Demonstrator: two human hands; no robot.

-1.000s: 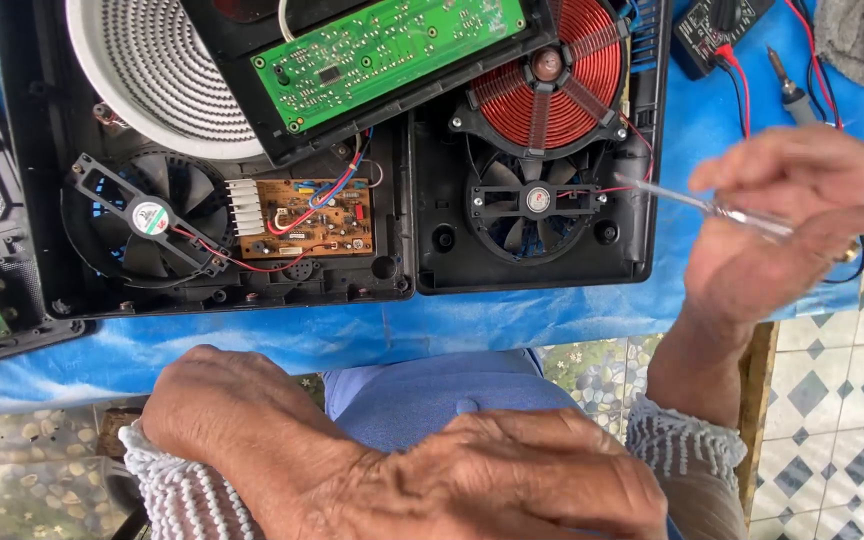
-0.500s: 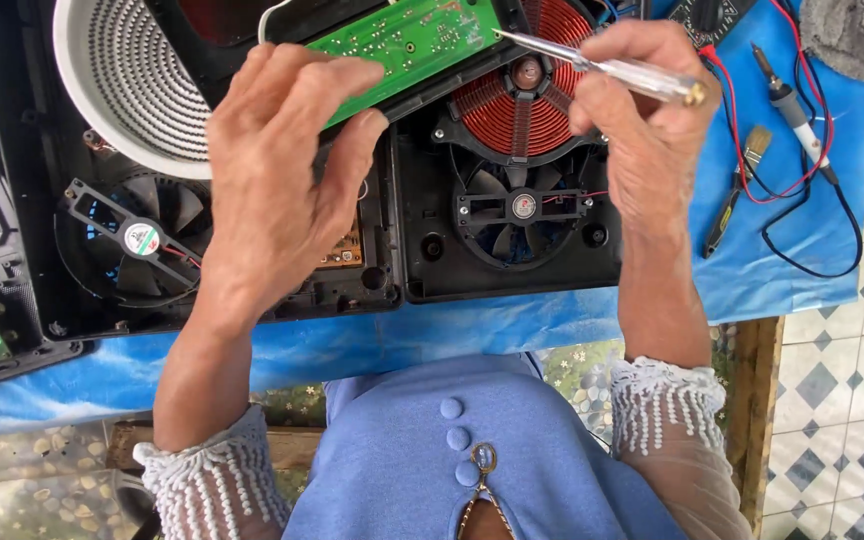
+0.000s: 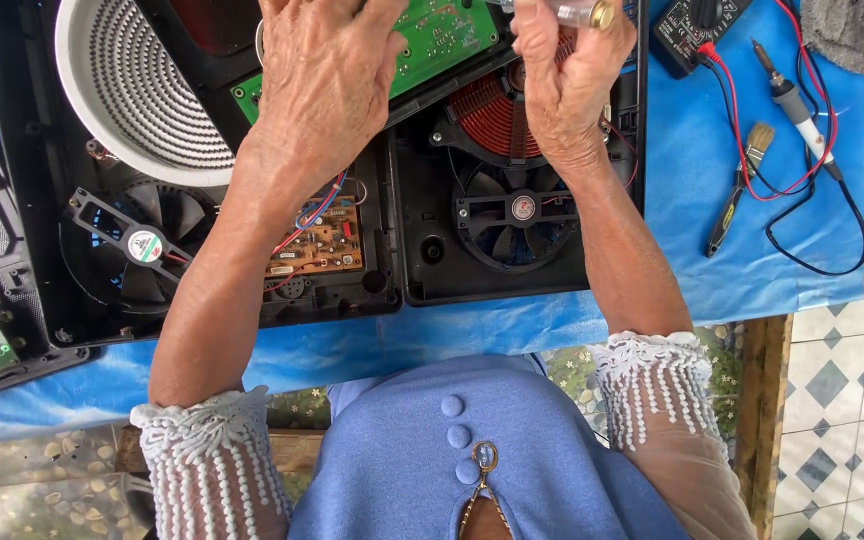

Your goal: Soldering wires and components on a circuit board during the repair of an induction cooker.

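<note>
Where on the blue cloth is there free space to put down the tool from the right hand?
A bare strip of blue cloth lies between the open cooker housing and the small brush. Another runs along the near edge, below the housing. The far right corner is crowded: multimeter, soldering iron and leads.

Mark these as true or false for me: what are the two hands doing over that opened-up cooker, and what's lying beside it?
1. The left hand rests on the green circuit board. True.
2. The right hand is empty. False: it grips a clear-handled tool.
3. A small paintbrush lies on the blue cloth, right of the cooker. True.
4. The copper coil sits left of the white ribbed disc. False: it sits right of it.
5. The black fan lies under the right wrist. True.
</note>
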